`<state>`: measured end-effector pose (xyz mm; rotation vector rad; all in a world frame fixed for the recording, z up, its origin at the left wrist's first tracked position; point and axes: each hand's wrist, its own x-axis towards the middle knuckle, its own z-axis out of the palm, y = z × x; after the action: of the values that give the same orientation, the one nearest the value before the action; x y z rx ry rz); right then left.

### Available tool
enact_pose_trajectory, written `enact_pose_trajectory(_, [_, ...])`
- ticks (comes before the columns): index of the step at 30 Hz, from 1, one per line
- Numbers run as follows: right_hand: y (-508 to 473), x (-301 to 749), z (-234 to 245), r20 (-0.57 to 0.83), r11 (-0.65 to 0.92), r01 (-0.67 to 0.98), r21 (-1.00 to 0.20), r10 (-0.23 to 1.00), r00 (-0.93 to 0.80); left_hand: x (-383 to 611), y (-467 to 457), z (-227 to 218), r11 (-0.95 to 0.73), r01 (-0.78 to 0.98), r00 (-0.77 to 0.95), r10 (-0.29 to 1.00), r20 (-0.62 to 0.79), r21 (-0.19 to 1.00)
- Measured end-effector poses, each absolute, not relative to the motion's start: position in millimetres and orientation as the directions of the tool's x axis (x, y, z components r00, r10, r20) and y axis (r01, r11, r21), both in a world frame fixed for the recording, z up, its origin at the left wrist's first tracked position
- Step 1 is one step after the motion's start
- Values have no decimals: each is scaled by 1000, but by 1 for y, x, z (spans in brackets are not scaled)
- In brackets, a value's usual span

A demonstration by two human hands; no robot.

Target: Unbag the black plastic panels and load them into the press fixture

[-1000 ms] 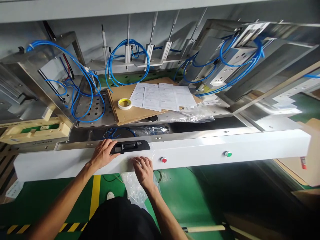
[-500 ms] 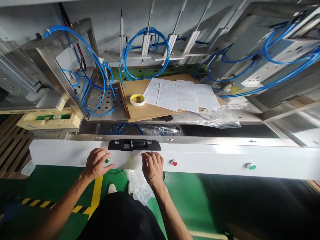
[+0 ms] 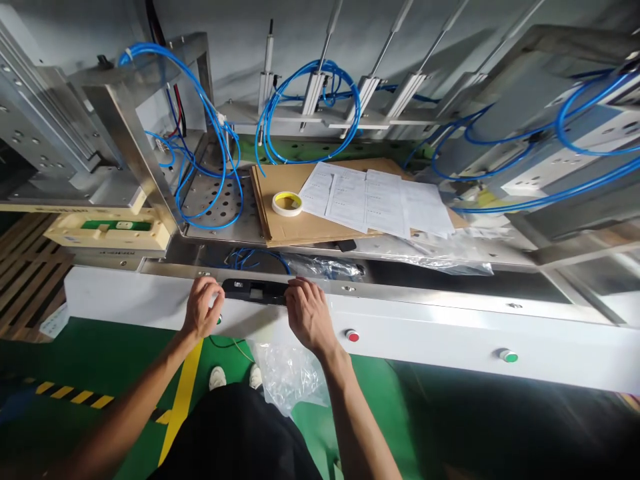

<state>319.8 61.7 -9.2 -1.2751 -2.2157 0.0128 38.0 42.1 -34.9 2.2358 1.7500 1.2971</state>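
Both hands (image 3: 203,308) (image 3: 306,312) now up at black handle (image 3: 254,291)

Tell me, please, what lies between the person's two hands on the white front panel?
In the head view, a black latch handle spans the gap between the left hand and right hand, mounted at the white panel's top edge; both hands touch its ends.

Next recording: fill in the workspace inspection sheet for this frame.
Surface: white metal front rail with red push button and green push button.
Job's things: black plastic latch handle on the rail.
Clutter: yellow tape roll, printed paper sheets, brown cardboard, clear plastic bag.
Grippers: left hand and right hand at the handle's ends.
Cables: blue pneumatic hoses.
Surroundings: green floor.
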Motion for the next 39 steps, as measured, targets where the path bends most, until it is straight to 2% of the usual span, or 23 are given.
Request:
enact_pose_trajectory(4, [73,320,-10,436,553,781,-291,803,-407,51,43,-36,-249,827,-123,795,594,504])
enact_pose_trajectory(6, [75,319,-11,427,546,786,-291,809,-403,58,35,-35,-214,866,-148,753,641,452])
enact_pose_trajectory(7, [75,319,-12,424,542,788,-291,812,-402,61,30,-35,-237,889,-98,737,668,392])
enact_pose_trajectory(9, [75,318,-13,416,534,794,-291,818,-397,68,23,-33,-362,907,131,729,672,216])
enact_pose_trajectory(11, [75,318,-14,410,523,803,-287,824,-391,75,24,-33,-502,861,375,736,564,82])
enact_pose_trajectory(13, [76,317,-15,408,514,811,-281,828,-384,79,33,-35,-559,828,489,755,437,40])
enact_pose_trajectory(21, [57,320,-9,485,523,803,-286,801,-349,72,59,-35,-606,795,577,769,274,27])
enact_pose_trajectory(25, [33,317,-9,564,575,795,-194,728,-389,69,60,-14,-652,750,623,752,215,107])
enact_pose_trajectory(28, [29,315,-12,530,613,782,-114,703,-474,69,66,2,-662,730,643,750,157,169])
enact_pose_trajectory(30, [34,315,-10,493,619,776,-123,717,-494,68,71,8,-672,708,661,739,130,216])
enact_pose_trajectory(34, [49,317,2,412,624,762,-171,748,-521,68,79,11,-683,684,666,728,163,257])
enact_pose_trajectory(39, [67,316,11,338,564,803,-194,807,-485,72,77,14,-633,752,570,765,298,184])
